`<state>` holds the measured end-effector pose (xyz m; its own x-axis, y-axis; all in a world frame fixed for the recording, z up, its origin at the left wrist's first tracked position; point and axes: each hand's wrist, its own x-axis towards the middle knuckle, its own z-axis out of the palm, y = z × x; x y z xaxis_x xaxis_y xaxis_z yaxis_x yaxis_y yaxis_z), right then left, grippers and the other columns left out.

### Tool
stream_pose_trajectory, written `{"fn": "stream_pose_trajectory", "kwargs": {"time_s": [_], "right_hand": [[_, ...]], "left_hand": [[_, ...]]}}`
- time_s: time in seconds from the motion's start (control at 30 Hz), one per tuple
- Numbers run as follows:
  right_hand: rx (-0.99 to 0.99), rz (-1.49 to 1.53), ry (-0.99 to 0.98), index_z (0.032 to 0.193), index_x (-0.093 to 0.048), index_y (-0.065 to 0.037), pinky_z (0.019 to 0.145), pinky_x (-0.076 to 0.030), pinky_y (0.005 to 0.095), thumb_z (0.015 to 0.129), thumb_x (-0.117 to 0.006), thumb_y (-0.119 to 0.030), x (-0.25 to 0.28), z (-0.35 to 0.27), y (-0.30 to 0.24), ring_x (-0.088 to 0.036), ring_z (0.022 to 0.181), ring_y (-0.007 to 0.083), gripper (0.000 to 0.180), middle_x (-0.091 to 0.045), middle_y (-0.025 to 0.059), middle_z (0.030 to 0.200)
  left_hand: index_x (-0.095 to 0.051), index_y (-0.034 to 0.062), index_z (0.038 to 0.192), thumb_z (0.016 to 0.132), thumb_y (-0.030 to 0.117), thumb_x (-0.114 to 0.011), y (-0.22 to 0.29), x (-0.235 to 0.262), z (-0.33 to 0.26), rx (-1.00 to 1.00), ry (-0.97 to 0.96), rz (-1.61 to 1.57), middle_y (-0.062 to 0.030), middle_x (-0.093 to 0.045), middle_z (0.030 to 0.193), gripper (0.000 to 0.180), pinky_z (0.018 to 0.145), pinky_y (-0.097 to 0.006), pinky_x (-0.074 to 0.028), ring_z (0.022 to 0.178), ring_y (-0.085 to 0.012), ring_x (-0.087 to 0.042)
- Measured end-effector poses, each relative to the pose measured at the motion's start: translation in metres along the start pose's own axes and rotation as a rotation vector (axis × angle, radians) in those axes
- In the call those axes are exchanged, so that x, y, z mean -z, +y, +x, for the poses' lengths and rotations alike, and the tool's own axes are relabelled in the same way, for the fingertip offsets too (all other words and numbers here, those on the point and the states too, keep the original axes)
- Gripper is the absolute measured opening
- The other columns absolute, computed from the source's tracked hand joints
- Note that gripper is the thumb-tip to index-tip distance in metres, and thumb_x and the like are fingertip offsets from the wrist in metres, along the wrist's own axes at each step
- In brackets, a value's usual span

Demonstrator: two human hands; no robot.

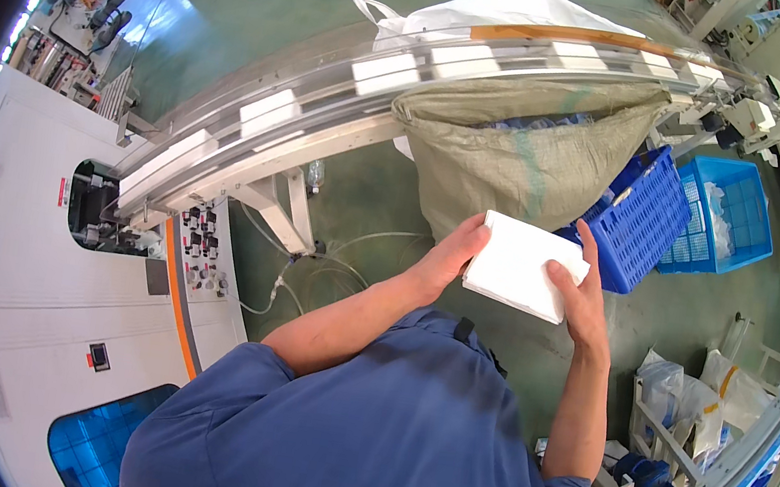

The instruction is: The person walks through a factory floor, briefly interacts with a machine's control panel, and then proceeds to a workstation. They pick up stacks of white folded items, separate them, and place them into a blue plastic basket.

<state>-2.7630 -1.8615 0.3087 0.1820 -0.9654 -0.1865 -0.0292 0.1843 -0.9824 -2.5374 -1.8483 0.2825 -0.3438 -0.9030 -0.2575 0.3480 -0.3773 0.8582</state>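
Note:
Between my two hands is a white stack of folded paper tissues [520, 263], held in front of my waist. My left hand [452, 251] grips its left edge, fingers hidden beneath. On the right side, my right hand [582, 290] has its thumb pressed on top of the stack and fingers along the far edge. Just beyond the stack stands a large open woven sack [483, 162] with clear plastic material inside. Past it runs a conveyor [327, 123] carrying several white stacks [387, 74] spaced apart.
A blue slatted crate [650, 222] leans beside the sack, next to a lighter blue basket [731, 219] holding plastic. A white machine cabinet [30, 220] stands at left. Hoses [282, 288] lie on the floor under the conveyor. Another conveyor [740, 467] curves along the right.

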Motion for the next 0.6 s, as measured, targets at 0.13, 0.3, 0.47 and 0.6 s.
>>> {"fn": "stream_pose_trajectory", "kwargs": {"time_s": [0.13, 0.3, 0.47, 0.6], "right_hand": [[-0.008, -0.044, 0.008, 0.15, -0.024, 0.002, 0.098, -0.042, 0.0338, 0.086, -0.072, -0.033, -0.022, 0.045, -0.007, -0.054, 0.113, 0.023, 0.087, -0.055, 0.0177, 0.124], [-0.097, 0.118, -0.042, 0.151, -0.021, 0.001, 0.099, -0.041, 0.0327, 0.085, -0.074, -0.029, -0.047, 0.087, -0.012, -0.053, 0.115, 0.0233, 0.09, -0.054, 0.0154, 0.125], [-0.207, 0.199, -0.028, 0.152, -0.021, 0.0, 0.103, -0.039, 0.0329, 0.086, -0.072, -0.027, -0.054, 0.108, 0.001, -0.05, 0.123, 0.0242, 0.087, -0.048, 0.0161, 0.136], [-0.319, 0.296, -0.029, 0.149, -0.026, 0.002, 0.102, -0.041, 0.0352, 0.088, -0.069, -0.032, -0.058, 0.119, 0.007, -0.049, 0.125, 0.024, 0.082, -0.05, 0.0161, 0.136]], "left_hand": [[-0.035, 0.0096, 0.146, 0.095, 0.062, -0.045, 0.011, 0.045, 0.025, -0.019, -0.073, -0.107, -0.0048, -0.05, 0.138, 0.074, 0.104, -0.034, -0.038, 0.127, -0.0165, -0.047], [-0.037, 0.0099, 0.144, 0.095, 0.056, -0.051, 0.043, 0.081, 0.048, 0.057, -0.032, -0.037, -0.0041, -0.053, 0.133, 0.069, 0.103, -0.034, -0.039, 0.124, -0.0176, -0.049], [-0.031, 0.0079, 0.147, 0.092, 0.049, -0.059, 0.046, 0.112, 0.061, 0.206, 0.065, -0.097, -0.0075, -0.056, 0.128, 0.074, 0.09, -0.035, -0.048, 0.112, -0.0185, -0.057], [-0.024, 0.0057, 0.15, 0.092, 0.051, -0.058, 0.055, 0.117, 0.066, 0.216, 0.058, -0.03, -0.0106, -0.058, 0.123, 0.081, 0.077, -0.036, -0.054, 0.099, -0.0204, -0.063]]}}
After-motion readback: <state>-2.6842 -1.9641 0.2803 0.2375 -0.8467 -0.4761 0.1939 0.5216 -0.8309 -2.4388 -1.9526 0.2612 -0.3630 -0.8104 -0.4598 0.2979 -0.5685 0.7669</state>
